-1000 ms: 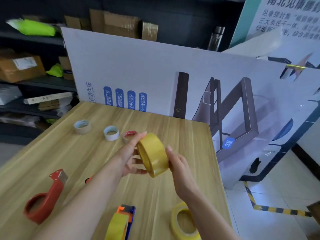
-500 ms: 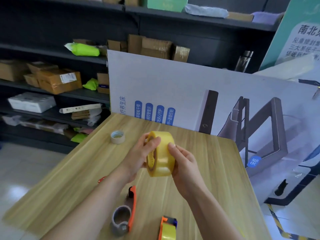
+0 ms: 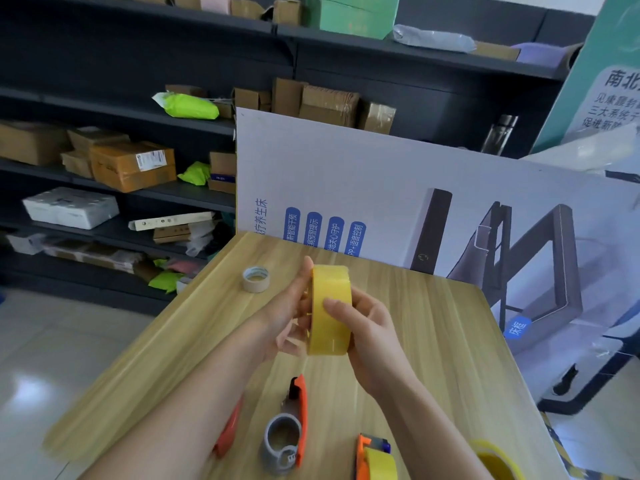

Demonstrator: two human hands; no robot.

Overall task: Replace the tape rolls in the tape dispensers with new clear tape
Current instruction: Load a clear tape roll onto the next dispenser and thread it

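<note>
I hold a yellowish clear tape roll [image 3: 329,310] upright above the wooden table [image 3: 433,334], its edge facing me. My left hand [image 3: 287,317] grips its left side, thumb on top. My right hand [image 3: 367,334] grips the right side with the thumb pressed on the outer tape face. Below on the table lies an orange dispenser [image 3: 300,420] with a grey core [image 3: 282,438]. Another orange dispenser [image 3: 372,459] loaded with yellow tape sits at the bottom edge. A third orange dispenser [image 3: 228,429] shows partly under my left forearm.
A used small tape roll [image 3: 255,278] lies at the table's far left. Another yellow tape roll [image 3: 495,460] sits at the bottom right corner. A printed board [image 3: 398,188] stands along the table's back edge. Shelves with boxes [image 3: 131,164] fill the left background.
The view has swung left and upward, so the table sits lower in frame. The roll has turned further edge-on in my hands, and my right thumb has shifted onto its outer face.
</note>
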